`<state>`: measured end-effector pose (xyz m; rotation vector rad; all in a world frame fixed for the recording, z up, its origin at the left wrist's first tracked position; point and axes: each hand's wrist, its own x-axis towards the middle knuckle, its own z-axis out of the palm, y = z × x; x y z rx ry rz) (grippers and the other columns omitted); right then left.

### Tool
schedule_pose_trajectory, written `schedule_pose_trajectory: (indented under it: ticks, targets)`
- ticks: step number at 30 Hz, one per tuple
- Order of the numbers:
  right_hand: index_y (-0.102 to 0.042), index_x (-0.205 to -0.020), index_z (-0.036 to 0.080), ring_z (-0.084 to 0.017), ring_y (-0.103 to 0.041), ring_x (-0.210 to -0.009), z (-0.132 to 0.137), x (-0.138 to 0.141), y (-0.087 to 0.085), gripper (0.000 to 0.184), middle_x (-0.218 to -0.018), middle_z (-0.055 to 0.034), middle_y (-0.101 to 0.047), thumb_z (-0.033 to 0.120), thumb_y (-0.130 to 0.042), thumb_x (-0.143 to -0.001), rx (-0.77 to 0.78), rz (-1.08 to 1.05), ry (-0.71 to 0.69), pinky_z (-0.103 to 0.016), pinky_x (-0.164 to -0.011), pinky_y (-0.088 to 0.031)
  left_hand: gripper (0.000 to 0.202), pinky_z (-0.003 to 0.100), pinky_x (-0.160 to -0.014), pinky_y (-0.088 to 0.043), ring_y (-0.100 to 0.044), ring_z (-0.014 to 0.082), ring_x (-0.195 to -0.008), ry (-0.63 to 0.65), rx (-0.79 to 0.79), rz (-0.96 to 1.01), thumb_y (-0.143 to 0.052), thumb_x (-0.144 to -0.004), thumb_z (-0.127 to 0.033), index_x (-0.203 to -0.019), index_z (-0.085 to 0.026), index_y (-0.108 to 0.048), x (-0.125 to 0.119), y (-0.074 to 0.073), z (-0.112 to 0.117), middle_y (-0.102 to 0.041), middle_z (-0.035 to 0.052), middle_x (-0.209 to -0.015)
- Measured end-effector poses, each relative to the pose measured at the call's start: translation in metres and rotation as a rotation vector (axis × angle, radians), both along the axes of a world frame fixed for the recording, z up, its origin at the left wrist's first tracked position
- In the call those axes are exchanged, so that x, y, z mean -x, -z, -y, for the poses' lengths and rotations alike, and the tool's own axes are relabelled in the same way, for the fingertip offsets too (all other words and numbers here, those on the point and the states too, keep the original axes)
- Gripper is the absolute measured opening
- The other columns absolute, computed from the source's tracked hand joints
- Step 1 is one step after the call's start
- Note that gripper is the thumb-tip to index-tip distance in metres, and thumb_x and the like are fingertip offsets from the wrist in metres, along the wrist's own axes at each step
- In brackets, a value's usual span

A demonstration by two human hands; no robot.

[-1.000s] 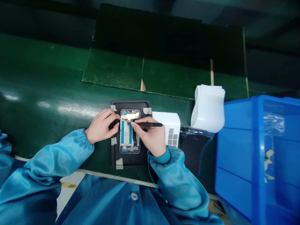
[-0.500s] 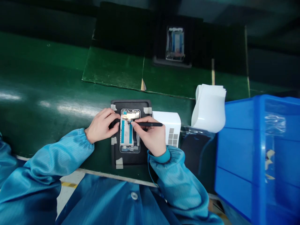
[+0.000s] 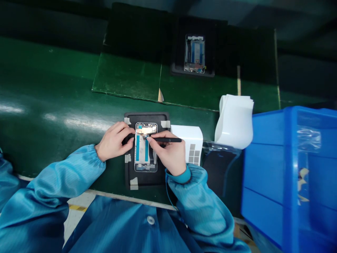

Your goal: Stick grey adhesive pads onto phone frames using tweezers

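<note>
An opened phone frame (image 3: 145, 153) with two blue strips lies in a black tray (image 3: 137, 172) taped to the green bench. My right hand (image 3: 170, 154) pinches black tweezers (image 3: 165, 140), their tip on the upper part of the phone. My left hand (image 3: 113, 140) rests curled at the phone's upper left edge, fingertips pressing against its side.
A white sheet with grey squares (image 3: 191, 146) lies right of the tray. A stack of white film (image 3: 235, 119) stands beyond it, beside a blue plastic crate (image 3: 284, 168). A second phone frame on a black tray (image 3: 194, 53) sits far back on the belt.
The second phone tray appeared at the back half a second ago and has slid slightly nearer. My hands and the tweezers have barely moved.
</note>
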<state>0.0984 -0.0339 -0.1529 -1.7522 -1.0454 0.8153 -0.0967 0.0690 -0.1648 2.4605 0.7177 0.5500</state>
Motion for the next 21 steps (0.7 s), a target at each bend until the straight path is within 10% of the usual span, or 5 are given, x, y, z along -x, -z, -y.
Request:
schedule_pose_trajectory:
  ticks: [21]
  targets:
    - [-0.072, -0.081, 0.019, -0.016, -0.066, -0.060, -0.0002, -0.0001, 0.0003, 0.012, -0.072, -0.0027, -0.073, 0.031, -0.076, -0.081, -0.009, 0.010, -0.008, -0.026, -0.053, -0.051, 0.022, 0.035, -0.067, -0.045, -0.050, 0.0206, -0.079, 0.125, -0.213, 0.014, -0.058, -0.090, -0.024, -0.108, -0.016, -0.067, 0.0010, 0.0015, 0.0002, -0.054, 0.0073, -0.089]
